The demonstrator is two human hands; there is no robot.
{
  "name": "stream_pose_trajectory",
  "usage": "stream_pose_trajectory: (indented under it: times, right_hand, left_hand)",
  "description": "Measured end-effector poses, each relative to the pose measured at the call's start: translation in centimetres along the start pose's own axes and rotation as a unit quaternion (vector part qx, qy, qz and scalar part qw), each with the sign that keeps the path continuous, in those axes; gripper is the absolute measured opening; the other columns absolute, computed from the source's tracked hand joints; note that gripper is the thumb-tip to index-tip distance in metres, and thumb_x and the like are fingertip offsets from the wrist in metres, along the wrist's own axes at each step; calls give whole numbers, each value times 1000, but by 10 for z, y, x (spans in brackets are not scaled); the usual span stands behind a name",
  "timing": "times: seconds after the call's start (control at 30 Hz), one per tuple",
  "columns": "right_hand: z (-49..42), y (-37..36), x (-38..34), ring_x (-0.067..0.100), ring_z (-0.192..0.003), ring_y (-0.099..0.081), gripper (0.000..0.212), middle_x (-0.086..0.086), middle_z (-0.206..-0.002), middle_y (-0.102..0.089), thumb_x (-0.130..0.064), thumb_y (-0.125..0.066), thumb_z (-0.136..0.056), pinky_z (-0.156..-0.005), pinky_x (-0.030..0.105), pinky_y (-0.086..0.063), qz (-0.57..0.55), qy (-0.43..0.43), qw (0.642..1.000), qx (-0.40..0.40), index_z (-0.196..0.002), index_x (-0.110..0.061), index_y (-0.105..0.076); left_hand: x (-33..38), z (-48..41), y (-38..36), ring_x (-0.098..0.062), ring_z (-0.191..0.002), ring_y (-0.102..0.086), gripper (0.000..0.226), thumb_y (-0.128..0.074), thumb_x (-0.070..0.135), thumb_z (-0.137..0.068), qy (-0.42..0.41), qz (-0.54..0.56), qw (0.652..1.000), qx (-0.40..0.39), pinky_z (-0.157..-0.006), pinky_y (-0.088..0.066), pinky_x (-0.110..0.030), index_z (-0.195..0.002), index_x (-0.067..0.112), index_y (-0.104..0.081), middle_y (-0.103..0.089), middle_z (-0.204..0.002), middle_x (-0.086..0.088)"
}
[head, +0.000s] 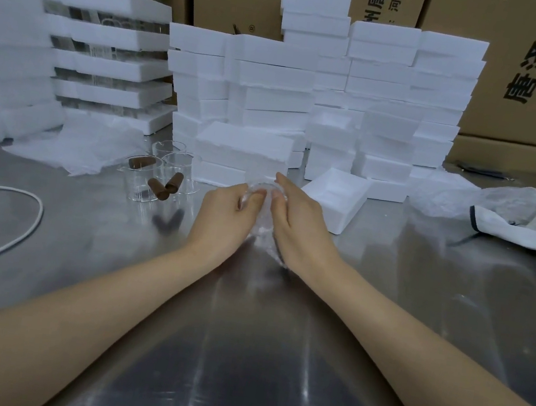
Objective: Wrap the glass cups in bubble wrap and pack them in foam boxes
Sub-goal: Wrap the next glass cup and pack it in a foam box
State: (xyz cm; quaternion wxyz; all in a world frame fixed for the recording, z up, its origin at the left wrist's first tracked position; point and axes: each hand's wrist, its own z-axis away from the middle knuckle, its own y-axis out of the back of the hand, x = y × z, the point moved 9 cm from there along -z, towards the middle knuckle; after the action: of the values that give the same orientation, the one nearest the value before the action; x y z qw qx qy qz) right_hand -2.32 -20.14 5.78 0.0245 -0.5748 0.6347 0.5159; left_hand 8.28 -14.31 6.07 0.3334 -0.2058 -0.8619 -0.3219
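Left hand (224,212) curled, fingertips pinching top edge of wrap (261,231) round cup (261,191). Right hand (297,227) cupped on other side of same bundle, fingers nearly straight along it, thumb pressed in at rim, gripping. Cup mostly hidden between palms; upright or tilted, cannot tell. Bundle low over counter (240,352), loose tail of wrap trailing down by right wrist.

Just right of right hand: open box (339,195), cavity up, lying on counter. Straight behind hands: low stack of closed boxes (242,151), touching nothing held. Left of left hand: three bare cups (141,182), upright, clustered close. Three brown plugs (158,189) among them, two leaning together at front, one up by front cup's rim; inside or outside glass, cannot tell.

Farther back: taller foam stacks (378,81) in rows, cartons (514,82) with printed characters behind. Far left on counter: pile of loose sheets (76,147), foam trays (112,32) with glassware stacked above. Left edge: looped white cable (30,222). Right edge: crumpled white bag (530,220).
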Motion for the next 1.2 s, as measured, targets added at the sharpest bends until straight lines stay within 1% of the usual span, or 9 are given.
stream_pose_trajectory:
  times: [0.17,0.3,0.47,0.6,0.7,0.8,0.93,1.07,1.2]
  right_hand:
    - [-4,8,14,13,-129,-45,42,4,-141,-50,-23,-28,-104,-96,5,-26,-67,-42,997,26,-142,-12,-44]
    - [-3,15,12,7,-103,-53,37,6,-124,-61,-11,-32,-102,-78,-7,-30,-74,-31,995,55,-131,-10,-55]
    - [-2,11,3,14,-122,-51,43,5,-138,-55,-12,-41,-96,-95,11,-32,-22,-3,999,40,-138,-12,-49]
    - [-1,9,2,7,-128,-44,47,-3,-143,-49,-20,-45,-94,-98,9,-26,-35,2,999,28,-141,-16,-47]
    - [0,14,10,2,-110,-51,45,-3,-134,-56,-17,-43,-95,-95,7,-34,-92,-27,994,54,-140,-17,-48]
    - [0,24,17,-14,-91,-54,41,-9,-115,-61,-16,-38,-98,-83,-3,-35,-149,-42,983,101,-137,-17,-51]
    - [0,21,12,-12,-102,-52,37,-7,-122,-59,-14,-41,-99,-89,-1,-33,-149,-16,985,86,-134,-17,-54]
    - [5,12,-12,-1,-117,-45,37,-1,-129,-56,-12,-53,-96,-98,1,-27,-64,92,993,46,-133,-10,-55]
    - [9,9,-25,2,-127,-41,44,0,-140,-50,-29,-49,-94,-107,11,-29,-32,148,988,20,-135,-15,-54]
  left_hand:
    - [18,3,-3,-8,-46,-30,45,-42,23,-102,-75,5,997,-35,-48,-24,-20,-58,21,-32,-31,-43,8]
    - [23,6,-10,-9,-46,-35,44,-40,21,-103,-100,-48,991,-69,-51,-23,-25,-59,26,-33,-34,-48,9]
    - [14,-1,-2,-8,-47,-35,46,-44,14,-100,-75,-83,993,-32,-52,-18,-27,-56,22,-34,-36,-49,7]
    - [10,-4,4,-10,-46,-30,44,-46,16,-99,-63,-74,995,-11,-47,-24,-22,-56,17,-37,-34,-47,6]
    - [0,-1,-8,-9,-59,-45,38,-44,26,-101,9,45,998,-49,-60,-38,-28,-69,7,-55,-52,-60,1]
    - [-15,9,-37,-17,-98,-66,33,-43,40,-100,168,247,945,-136,-88,-52,-25,-103,17,-67,-70,-103,-10]
    - [-10,13,-50,-31,-104,-66,28,-50,15,-97,190,346,899,-189,-89,-55,-37,-121,5,-59,-66,-114,-22]
    - [-11,11,-35,-26,-80,-70,21,-57,-4,-80,180,316,918,-156,-70,-56,-32,-92,10,-68,-73,-84,-10]
    - [-16,10,-23,-30,-67,-67,27,-42,9,-53,213,258,938,-88,-66,-56,-39,-55,21,-66,-66,-61,-7]
